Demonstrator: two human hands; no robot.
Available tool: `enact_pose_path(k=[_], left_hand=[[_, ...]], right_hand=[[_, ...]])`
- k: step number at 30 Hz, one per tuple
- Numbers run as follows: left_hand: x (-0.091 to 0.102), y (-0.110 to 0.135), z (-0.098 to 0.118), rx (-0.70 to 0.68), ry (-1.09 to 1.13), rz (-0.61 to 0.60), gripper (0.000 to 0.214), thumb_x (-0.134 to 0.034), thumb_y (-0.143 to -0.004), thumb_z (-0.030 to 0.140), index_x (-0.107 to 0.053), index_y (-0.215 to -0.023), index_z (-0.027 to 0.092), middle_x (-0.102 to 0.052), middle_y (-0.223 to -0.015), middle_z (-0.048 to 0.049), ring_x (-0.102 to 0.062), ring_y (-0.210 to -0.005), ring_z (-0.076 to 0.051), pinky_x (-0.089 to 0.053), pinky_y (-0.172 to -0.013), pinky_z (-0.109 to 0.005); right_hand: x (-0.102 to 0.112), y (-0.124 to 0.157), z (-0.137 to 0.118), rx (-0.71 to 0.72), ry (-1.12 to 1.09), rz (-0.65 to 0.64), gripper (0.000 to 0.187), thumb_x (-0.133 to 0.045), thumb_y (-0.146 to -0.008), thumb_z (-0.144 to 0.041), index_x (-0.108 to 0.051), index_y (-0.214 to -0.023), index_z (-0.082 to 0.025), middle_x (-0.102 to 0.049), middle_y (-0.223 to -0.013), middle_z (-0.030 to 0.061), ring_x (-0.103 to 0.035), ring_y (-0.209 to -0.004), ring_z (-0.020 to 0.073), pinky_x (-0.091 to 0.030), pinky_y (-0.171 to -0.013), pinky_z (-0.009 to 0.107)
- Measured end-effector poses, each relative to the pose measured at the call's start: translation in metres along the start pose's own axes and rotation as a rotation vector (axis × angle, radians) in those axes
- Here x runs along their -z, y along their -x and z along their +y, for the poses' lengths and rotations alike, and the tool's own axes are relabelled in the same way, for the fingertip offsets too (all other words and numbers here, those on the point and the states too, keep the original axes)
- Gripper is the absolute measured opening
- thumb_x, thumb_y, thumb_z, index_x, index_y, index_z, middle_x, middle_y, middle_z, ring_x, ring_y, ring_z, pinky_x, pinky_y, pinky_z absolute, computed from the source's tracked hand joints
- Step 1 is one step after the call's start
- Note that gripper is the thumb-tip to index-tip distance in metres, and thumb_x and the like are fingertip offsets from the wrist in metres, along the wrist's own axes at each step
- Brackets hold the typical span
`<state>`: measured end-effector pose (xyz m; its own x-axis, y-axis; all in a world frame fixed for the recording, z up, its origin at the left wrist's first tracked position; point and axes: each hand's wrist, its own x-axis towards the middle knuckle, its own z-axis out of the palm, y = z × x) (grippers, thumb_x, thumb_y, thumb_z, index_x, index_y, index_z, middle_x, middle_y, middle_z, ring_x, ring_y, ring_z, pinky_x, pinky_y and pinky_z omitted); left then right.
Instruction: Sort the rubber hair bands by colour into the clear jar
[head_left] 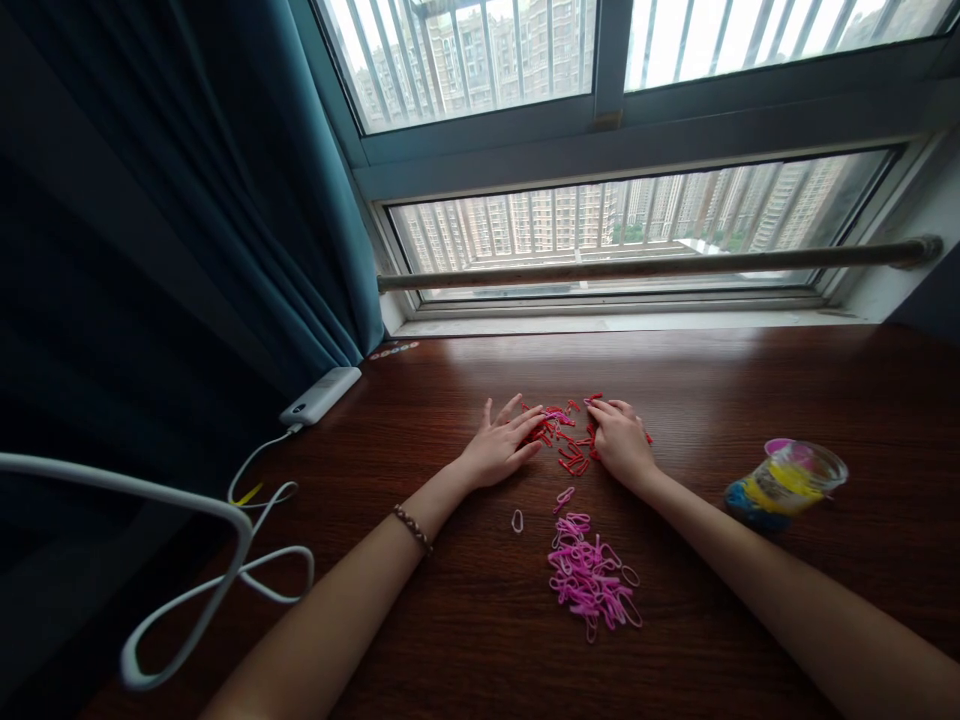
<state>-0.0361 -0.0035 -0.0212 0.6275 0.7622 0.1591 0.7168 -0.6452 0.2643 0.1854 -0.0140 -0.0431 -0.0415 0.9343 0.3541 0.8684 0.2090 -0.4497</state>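
Rests the left hand (pixel 499 448) with fingers spread wide, touching the red elastic bands (pixel 574 462) scattered on the table (pixel 465 610) beyond the pink elastic bands (pixel 589 578). Curls the right hand (pixel 622 443) closer over the red ones' right edge; cannot tell if gripping any.

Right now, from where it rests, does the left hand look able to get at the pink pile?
Probably yes: the pink pile lies uncovered on the table, nearer the camera than the left hand, with only small loose loops between them.
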Motion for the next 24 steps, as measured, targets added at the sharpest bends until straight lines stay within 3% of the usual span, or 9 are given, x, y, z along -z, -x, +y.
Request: enact_pose_path(k=[6,10,12,14,16,19,21,24], left_hand=[[-0.001,0.001,-0.003,0.007,0.030,0.049,0.038,-0.038,-0.086,0.042,-0.044,-0.122,0.034,-0.046,-0.128,-0.0014,-0.024,-0.127,-0.025,0.003,-0.101,-0.059],[-0.001,0.002,-0.003,0.014,0.029,0.056,0.035,-0.036,-0.087,0.041,-0.047,-0.119,0.032,-0.047,-0.125,-0.0025,-0.027,-0.125,-0.024,0.001,-0.101,-0.060],[-0.001,0.002,-0.003,0.011,0.030,0.061,0.035,-0.036,-0.086,0.041,-0.047,-0.119,0.032,-0.047,-0.125,-0.0028,-0.028,-0.124,-0.024,0.000,-0.101,-0.060],[-0.001,0.002,-0.002,0.012,0.026,0.069,0.036,-0.037,-0.086,0.041,-0.047,-0.119,0.032,-0.044,-0.128,-0.0028,-0.027,-0.125,-0.025,-0.001,-0.101,-0.060],[-0.001,0.002,-0.002,0.014,0.018,0.067,0.037,-0.037,-0.086,0.042,-0.045,-0.121,0.034,-0.038,-0.134,-0.0023,-0.023,-0.127,-0.026,-0.001,-0.101,-0.060],[0.000,0.001,-0.002,0.004,0.017,0.032,0.040,-0.035,-0.086,0.043,-0.040,-0.125,0.035,-0.034,-0.138,-0.0015,-0.016,-0.130,-0.027,0.000,-0.100,-0.062],[0.000,0.001,-0.002,-0.003,0.026,0.014,0.041,-0.034,-0.087,0.042,-0.038,-0.127,0.035,-0.037,-0.136,-0.0015,-0.016,-0.130,-0.027,0.002,-0.099,-0.062],[0.000,0.001,-0.002,0.001,0.028,0.010,0.040,-0.033,-0.087,0.042,-0.038,-0.127,0.035,-0.041,-0.133,-0.0012,-0.019,-0.129,-0.027,0.003,-0.100,-0.061]], right_hand=[[0.000,-0.001,0.001,-0.002,-0.063,0.067,0.034,-0.040,-0.075,-0.010,-0.065,-0.096,-0.018,-0.060,-0.109,0.0062,-0.042,-0.107,0.0248,-0.032,-0.090,0.041],[0.012,0.002,-0.011,0.089,-0.325,0.197,0.032,-0.037,-0.074,-0.007,-0.066,-0.085,-0.016,-0.062,-0.098,0.0075,-0.053,-0.094,0.0183,-0.039,-0.086,0.031],[0.021,0.008,-0.022,0.179,-0.482,0.197,0.030,-0.037,-0.074,-0.008,-0.066,-0.075,-0.018,-0.064,-0.088,0.0054,-0.057,-0.085,0.0159,-0.042,-0.081,0.028],[0.030,0.016,-0.033,0.277,-0.604,0.091,0.029,-0.039,-0.072,-0.008,-0.063,-0.062,-0.019,-0.064,-0.076,0.0028,-0.058,-0.074,0.0140,-0.045,-0.073,0.025],[0.035,0.024,-0.041,0.383,-0.691,-0.112,0.029,-0.039,-0.069,-0.008,-0.060,-0.054,-0.018,-0.063,-0.063,0.0006,-0.057,-0.061,0.0112,-0.045,-0.063,0.021],[0.034,0.031,-0.046,0.482,-0.725,-0.357,0.029,-0.037,-0.065,-0.006,-0.061,-0.052,-0.017,-0.057,-0.049,-0.0024,-0.051,-0.044,0.0079,-0.040,-0.050,0.017],[0.030,0.031,-0.044,0.453,-0.675,-0.315,0.029,-0.037,-0.066,-0.006,-0.062,-0.057,-0.017,-0.057,-0.048,-0.0026,-0.050,-0.044,0.0079,-0.039,-0.050,0.018],[0.023,0.024,-0.037,0.338,-0.529,-0.061,0.029,-0.038,-0.070,-0.006,-0.065,-0.070,-0.018,-0.064,-0.067,0.0010,-0.057,-0.062,0.0117,-0.044,-0.064,0.022]])
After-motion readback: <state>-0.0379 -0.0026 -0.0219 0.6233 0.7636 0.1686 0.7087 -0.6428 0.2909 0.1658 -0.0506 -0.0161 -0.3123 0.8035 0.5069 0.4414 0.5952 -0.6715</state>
